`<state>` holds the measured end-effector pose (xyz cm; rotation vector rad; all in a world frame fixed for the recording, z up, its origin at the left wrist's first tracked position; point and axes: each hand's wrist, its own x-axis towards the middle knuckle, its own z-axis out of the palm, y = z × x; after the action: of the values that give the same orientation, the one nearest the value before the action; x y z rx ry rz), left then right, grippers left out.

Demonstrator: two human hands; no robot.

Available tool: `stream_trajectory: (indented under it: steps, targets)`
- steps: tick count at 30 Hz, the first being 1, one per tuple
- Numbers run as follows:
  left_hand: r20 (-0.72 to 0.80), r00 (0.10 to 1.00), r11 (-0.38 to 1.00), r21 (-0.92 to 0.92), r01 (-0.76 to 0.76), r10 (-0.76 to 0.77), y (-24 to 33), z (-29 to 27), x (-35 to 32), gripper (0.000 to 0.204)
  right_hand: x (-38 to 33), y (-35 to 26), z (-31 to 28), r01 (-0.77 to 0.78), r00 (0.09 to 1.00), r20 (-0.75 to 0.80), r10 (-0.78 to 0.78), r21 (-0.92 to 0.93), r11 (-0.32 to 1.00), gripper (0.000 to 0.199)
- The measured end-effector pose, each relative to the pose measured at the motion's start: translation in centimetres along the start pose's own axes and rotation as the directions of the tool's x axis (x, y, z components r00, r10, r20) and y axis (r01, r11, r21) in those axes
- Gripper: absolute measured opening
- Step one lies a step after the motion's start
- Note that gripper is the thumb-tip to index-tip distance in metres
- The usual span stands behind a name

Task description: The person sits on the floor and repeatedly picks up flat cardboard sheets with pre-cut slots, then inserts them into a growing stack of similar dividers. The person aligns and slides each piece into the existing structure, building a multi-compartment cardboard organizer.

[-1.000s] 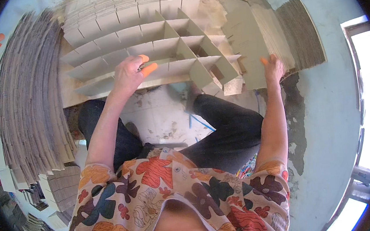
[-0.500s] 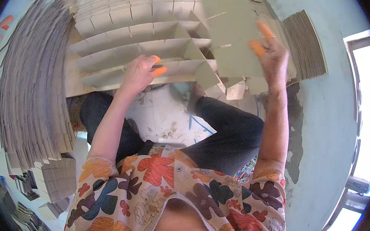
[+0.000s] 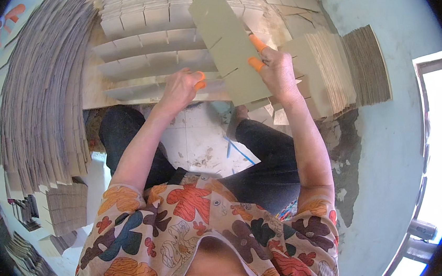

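Note:
My right hand [image 3: 278, 74], with orange covers on its thumb and a finger, grips a slotted cardboard strip [image 3: 230, 50] by its right edge. The strip is tilted, its top leaning left, over the right ends of several upright slotted strips. These stand in rows; the nearest row [image 3: 140, 91] is beside my left hand [image 3: 181, 90]. Also wearing orange fingertip covers, my left hand is closed near that row's top edge; whether it pinches anything is hidden. Behind the held strip, the row ends cannot be seen.
A long stack of cardboard strips [image 3: 44, 95] fills the left side. More slotted strips [image 3: 152, 17] are packed at the back. On the right, cardboard stacks [image 3: 325, 71] lie near the pale blue wall [image 3: 384, 139]. My bent legs [image 3: 259, 150] are below the work surface.
My right hand has moved left with the strip, which now tilts left and covers where crossing strips showed. The fingers of my left hand have closed together, and that hand has shifted slightly right.

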<state>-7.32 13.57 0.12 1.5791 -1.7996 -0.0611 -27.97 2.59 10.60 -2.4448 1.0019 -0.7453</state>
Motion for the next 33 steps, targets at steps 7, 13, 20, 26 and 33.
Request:
stream_trajectory:
  steps: [7, 13, 20, 26, 33]
  targets:
    - [0.036, 0.995, 0.995, 0.035, 0.091, -0.092, -0.6, 0.3, -0.1, 0.015, 1.4, -1.0, 0.8, 0.002, 0.990, 0.139, -0.022, 0.143, 0.990, 0.034]
    - [0.025, 0.997, 0.997, -0.003, 0.079, -0.079, -0.4, 0.3, 0.5, 0.016, 2.1, 0.9, 3.8, 0.097, 0.972, 0.207, -0.110, 0.074, 0.993, 0.015]
    - [0.008, 0.995, 0.995, -0.016, 0.103, -0.103, -1.5, 1.0, 0.6, 0.016, 2.0, -0.7, 3.8, 0.125, 0.967, 0.232, -0.107, -0.063, 0.990, 0.021]
    - [0.029, 0.990, 0.991, 0.002, 0.136, -0.136, -1.1, 1.1, 0.5, 0.015, 1.3, 0.2, 4.2, 0.127, 0.969, 0.225, -0.097, -0.122, 0.984, 0.032]
    - [0.041, 0.991, 0.991, 0.049, 0.122, -0.124, -1.6, 1.3, 0.5, 0.015, 1.4, -0.6, 5.0, 0.103, 0.968, 0.240, -0.076, -0.100, 0.990, 0.024]
